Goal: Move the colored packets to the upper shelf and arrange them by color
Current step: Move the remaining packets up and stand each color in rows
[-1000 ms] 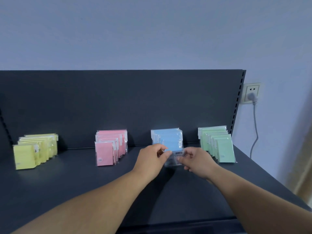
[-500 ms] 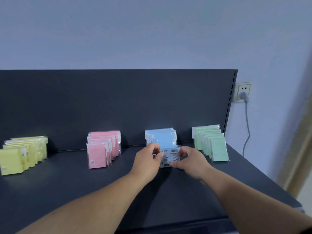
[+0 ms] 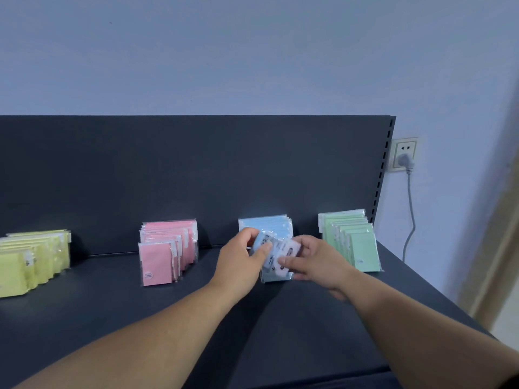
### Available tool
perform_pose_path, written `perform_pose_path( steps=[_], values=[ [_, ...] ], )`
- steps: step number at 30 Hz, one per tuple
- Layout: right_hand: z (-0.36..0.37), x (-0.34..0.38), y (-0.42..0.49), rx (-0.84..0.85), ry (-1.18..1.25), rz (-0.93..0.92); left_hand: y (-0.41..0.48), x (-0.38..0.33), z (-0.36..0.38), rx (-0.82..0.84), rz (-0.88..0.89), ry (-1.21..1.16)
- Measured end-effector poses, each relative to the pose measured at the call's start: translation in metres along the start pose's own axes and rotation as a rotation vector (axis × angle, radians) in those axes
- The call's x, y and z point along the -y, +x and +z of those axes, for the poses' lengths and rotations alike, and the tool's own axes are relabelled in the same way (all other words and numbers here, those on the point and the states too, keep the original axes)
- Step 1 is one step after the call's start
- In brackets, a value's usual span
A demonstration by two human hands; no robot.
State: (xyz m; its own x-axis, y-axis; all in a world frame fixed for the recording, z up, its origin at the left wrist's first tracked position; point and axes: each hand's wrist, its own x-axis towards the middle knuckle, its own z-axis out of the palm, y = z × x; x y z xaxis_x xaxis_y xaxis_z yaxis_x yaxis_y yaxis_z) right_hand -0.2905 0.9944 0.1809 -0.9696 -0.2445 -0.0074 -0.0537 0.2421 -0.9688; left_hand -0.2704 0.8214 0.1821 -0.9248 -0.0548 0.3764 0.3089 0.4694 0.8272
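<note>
A dark grey metal shelf (image 3: 112, 318) with an upright back panel (image 3: 196, 169) is being viewed from above. Four rows of small, flat, plastic-wrapped packets are being kept standing on it, against the panel. The row of light blue packets (image 3: 266, 224) is being taken as the reference point.

Directly in front of that row, a small bunch of blue packets with white barcode labels (image 3: 274, 272) is being held by two bare hands. Its lower edge is being kept at the shelf surface, though blur is preventing contact from being confirmed. The bunch's left side is being gripped by the left hand (image 3: 241, 262), with one packet being pinched between thumb and curled fingers. The right side is being grasped by the right hand (image 3: 317, 262), with the thumb being laid across a label in front.

Left of the blue row, well apart, a row of pink packets (image 3: 165, 251) is being displayed. Farther left, a row of pale yellow packets (image 3: 31, 259) is being cut off by the frame edge. Near the blue row on its right, a row of pale green packets (image 3: 351, 240) is being displayed. Farther right and higher, a white wall socket (image 3: 404, 148) is being occupied by a grey plug.
</note>
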Motion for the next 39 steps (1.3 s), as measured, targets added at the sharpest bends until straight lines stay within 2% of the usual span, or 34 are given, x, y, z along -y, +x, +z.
perform_pose_path(
  steps=[3,9,14,20,25,30,32,37,39],
  values=[
    [-0.003,0.0,-0.002,0.079,0.084,0.09,0.0,0.004,0.001,-0.025,-0.083,-0.079],
    [-0.009,0.01,0.006,-0.033,0.028,0.011,0.002,0.01,-0.004,0.054,0.002,0.107],
    [0.001,0.003,0.009,-0.13,-0.072,-0.102,0.001,0.018,-0.001,0.044,-0.044,0.17],
    [0.012,-0.02,0.004,-0.164,-0.161,-0.035,-0.006,0.029,0.005,0.056,-0.1,0.2],
    [0.012,-0.026,0.005,-0.206,-0.207,-0.039,-0.008,0.029,0.003,0.026,-0.073,0.196],
    [0.012,-0.035,0.007,-0.301,-0.236,-0.028,-0.012,0.037,0.002,-0.015,-0.123,0.234],
    [0.012,-0.036,0.007,-0.308,-0.251,-0.03,-0.014,0.041,0.002,0.008,-0.128,0.229],
    [0.013,-0.036,0.005,-0.31,-0.281,-0.049,-0.011,0.046,0.001,0.188,-0.093,0.26],
    [0.014,-0.036,0.004,-0.303,-0.264,-0.052,-0.012,0.046,0.002,0.183,-0.059,0.274]
  ],
)
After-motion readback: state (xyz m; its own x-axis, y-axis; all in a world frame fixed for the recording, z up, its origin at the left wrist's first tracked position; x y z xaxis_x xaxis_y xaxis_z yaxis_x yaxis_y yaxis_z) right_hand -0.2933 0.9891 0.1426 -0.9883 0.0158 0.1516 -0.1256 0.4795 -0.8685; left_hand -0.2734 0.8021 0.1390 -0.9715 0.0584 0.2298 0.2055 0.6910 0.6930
